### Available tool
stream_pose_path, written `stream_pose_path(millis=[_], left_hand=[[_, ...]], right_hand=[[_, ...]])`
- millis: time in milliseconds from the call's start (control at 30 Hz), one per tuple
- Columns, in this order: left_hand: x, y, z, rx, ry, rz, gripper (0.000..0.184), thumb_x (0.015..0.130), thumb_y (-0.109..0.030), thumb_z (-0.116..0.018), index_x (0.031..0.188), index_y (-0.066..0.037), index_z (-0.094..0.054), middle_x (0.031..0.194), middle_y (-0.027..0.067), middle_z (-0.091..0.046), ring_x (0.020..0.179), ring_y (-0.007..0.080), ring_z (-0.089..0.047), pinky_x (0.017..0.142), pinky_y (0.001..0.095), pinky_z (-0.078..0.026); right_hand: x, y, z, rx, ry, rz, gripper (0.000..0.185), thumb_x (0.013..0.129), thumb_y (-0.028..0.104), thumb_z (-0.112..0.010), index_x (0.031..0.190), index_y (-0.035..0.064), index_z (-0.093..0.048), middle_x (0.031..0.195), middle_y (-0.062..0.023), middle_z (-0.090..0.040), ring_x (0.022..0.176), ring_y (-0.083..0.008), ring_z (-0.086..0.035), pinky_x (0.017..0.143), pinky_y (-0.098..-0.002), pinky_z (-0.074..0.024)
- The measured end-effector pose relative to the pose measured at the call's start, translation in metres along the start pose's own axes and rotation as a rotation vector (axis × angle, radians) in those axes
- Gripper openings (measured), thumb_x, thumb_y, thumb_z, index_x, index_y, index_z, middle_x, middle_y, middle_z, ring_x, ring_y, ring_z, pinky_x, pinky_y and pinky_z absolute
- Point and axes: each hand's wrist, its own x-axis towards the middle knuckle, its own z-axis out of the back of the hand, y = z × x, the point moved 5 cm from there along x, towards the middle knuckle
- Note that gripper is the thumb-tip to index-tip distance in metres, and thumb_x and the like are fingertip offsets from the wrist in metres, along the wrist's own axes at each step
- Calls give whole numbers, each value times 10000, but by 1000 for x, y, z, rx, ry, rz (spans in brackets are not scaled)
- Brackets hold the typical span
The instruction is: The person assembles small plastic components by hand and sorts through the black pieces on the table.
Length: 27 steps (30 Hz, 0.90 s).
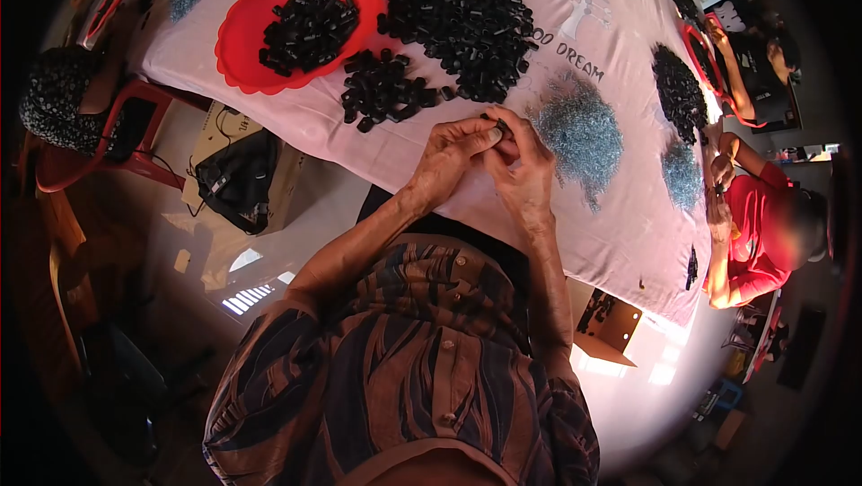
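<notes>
My left hand (455, 150) and my right hand (523, 161) meet over the near edge of the table. Between their pinched fingertips is a small black cylindrical piece (502, 128), partly covered by the fingers. A large pile of similar black pieces (467, 28) lies just beyond my hands, with a smaller pile (382, 89) to its left. To the right of my right hand spreads a heap of tiny shiny blue-grey pieces (584, 136), too small to name. A red scalloped basin (242, 59) at the upper left holds more black pieces.
A pale printed cloth (620, 243) covers the table. Across it, a person in a red top (759, 225) handles small parts. A red chair (148, 118) and a cardboard box with a black bag (242, 176) stand at left. An open box (606, 324) sits below the table's edge.
</notes>
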Motion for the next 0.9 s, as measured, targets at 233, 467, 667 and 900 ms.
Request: stream_pose_path(millis=[233,467,667,900], left_hand=[[2,3,4,-28,11,47,210,959,-112,-562,1042,49,-667,944,129,-702,867,183,-666,840,301,-529],[2,2,4,-32,-11,62,219,953,-138,-590,1050,38,-678,913,135,-705,833,200,-677,817,330,-549],[3,-1,2,-35,-9,66,201,940,-156,-614,971,14,-717,863,105,-723,788,161,-669,769,269,-524],[2,-4,1,-51,-29,93,200,939,-148,-611,970,20,-715,853,108,-719,779,162,-667,760,272,-527]], right_hand=[[-1,8,2,-161,-53,119,386,789,10,-689,1159,31,-582,954,-172,-644,823,-350,-643,695,-399,-534],[-5,5,2,-176,-25,125,408,777,2,-700,1166,20,-581,930,-170,-643,786,-337,-639,675,-400,-532],[-6,5,2,-136,-37,101,418,764,-3,-708,1164,16,-590,932,-169,-641,789,-339,-636,686,-393,-531],[-7,3,0,-114,-47,62,434,751,22,-731,1161,14,-590,955,-180,-642,828,-355,-637,702,-396,-532]])
